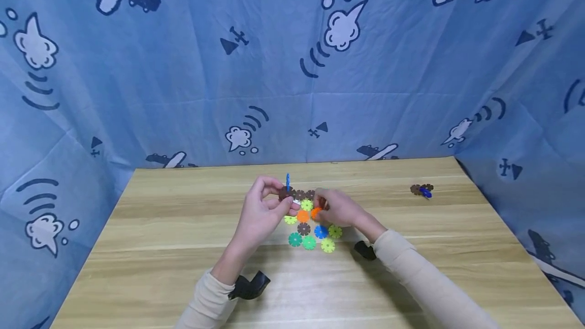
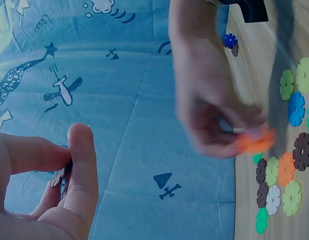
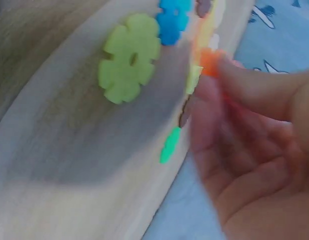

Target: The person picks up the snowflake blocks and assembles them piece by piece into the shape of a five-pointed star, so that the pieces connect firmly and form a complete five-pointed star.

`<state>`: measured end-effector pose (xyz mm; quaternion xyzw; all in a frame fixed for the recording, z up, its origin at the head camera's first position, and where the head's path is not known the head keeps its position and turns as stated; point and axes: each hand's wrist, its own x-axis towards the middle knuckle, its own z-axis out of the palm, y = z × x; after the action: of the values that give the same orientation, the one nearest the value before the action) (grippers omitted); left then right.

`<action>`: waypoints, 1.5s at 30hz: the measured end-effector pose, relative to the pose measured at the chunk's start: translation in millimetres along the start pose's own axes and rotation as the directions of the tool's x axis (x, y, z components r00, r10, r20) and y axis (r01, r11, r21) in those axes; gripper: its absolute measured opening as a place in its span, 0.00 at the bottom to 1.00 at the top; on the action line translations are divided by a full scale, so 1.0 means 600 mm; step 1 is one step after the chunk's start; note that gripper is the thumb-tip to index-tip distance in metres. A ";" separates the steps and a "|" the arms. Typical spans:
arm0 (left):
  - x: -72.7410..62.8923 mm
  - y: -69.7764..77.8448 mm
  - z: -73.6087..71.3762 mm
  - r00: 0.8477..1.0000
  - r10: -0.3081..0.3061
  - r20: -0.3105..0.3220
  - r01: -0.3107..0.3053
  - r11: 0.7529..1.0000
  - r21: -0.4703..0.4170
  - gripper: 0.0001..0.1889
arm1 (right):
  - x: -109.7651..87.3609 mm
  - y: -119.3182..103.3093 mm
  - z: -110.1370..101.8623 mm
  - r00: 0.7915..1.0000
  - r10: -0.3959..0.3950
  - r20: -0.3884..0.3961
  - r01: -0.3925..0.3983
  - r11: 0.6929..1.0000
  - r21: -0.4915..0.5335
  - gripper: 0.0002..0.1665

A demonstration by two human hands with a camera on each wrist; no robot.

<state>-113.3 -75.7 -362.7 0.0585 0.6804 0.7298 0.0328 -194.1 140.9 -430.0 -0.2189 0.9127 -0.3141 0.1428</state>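
Note:
Between thumb and fingers my left hand [image 1: 258, 220] holds a brown notched disc [image 1: 285, 194], with a blue notched disc [image 1: 288, 182] standing upright at it. The left wrist view shows the brown disc [image 2: 58, 177] edge-on, partly hidden by the fingers. My right hand [image 1: 342, 208] pinches an orange notched disc [image 3: 210, 61] over the far right side of a group of loose discs. Below it on the table lie another orange disc [image 1: 303, 216], a brown disc [image 1: 303, 229] and a blue disc [image 1: 321, 232].
Nearer the front of the group lie green discs [image 1: 295, 239] and yellow-green discs [image 1: 327, 245]. A small cluster of brown and blue discs [image 1: 426, 193] sits at the table's back right. Behind the wooden table [image 1: 160, 227] hangs a blue patterned curtain [image 1: 274, 80].

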 end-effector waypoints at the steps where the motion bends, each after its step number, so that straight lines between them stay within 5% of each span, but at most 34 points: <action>1: 0.000 0.000 0.000 1.000 0.000 0.002 0.000 1.000 0.003 0.15 | -0.002 -0.001 -0.004 0.998 -0.035 -0.047 0.037 0.999 0.037 0.09; 4: -0.001 0.000 0.000 1.000 -0.004 0.002 0.004 1.000 0.007 0.15 | -0.009 -0.013 -0.023 0.963 -0.145 -0.229 0.174 0.979 0.110 0.08; 8: -0.002 -0.002 0.001 1.000 -0.013 -0.016 0.013 1.000 0.013 0.15 | -0.026 -0.044 -0.051 0.872 -0.267 -0.409 0.334 0.937 0.099 0.09; 13: -0.003 -0.001 0.001 1.000 -0.021 -0.012 0.022 0.999 0.023 0.16 | -0.045 -0.076 -0.070 0.786 -0.407 -0.466 0.486 0.872 0.058 0.13; 18: -0.002 -0.004 0.001 1.000 -0.026 0.015 0.026 1.000 0.016 0.15 | -0.051 -0.087 -0.074 0.735 -0.501 -0.457 0.574 0.818 0.027 0.16; 24: -0.002 -0.007 0.003 0.999 -0.023 0.041 0.022 1.000 0.017 0.14 | -0.057 -0.090 -0.074 0.733 -0.525 -0.433 0.589 0.808 0.018 0.16; 35: -0.003 -0.004 0.004 0.997 -0.022 0.072 0.019 0.999 0.043 0.13 | -0.062 -0.097 -0.075 0.792 -0.491 -0.363 0.554 0.828 0.088 0.14; 41: -0.002 -0.004 0.003 0.996 -0.005 0.087 0.002 1.000 0.029 0.12 | -0.062 -0.096 -0.074 0.791 -0.504 -0.348 0.568 0.815 0.111 0.13; 45: -0.003 -0.006 0.004 0.996 0.007 0.084 -0.009 1.000 0.027 0.12 | -0.060 -0.095 -0.070 0.768 -0.529 -0.361 0.598 0.794 0.110 0.13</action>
<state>-111.6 -73.4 -366.3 0.0926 0.6879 0.7175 0.0577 -162.1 139.6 -357.3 -0.4147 0.7742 -0.4713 -0.0812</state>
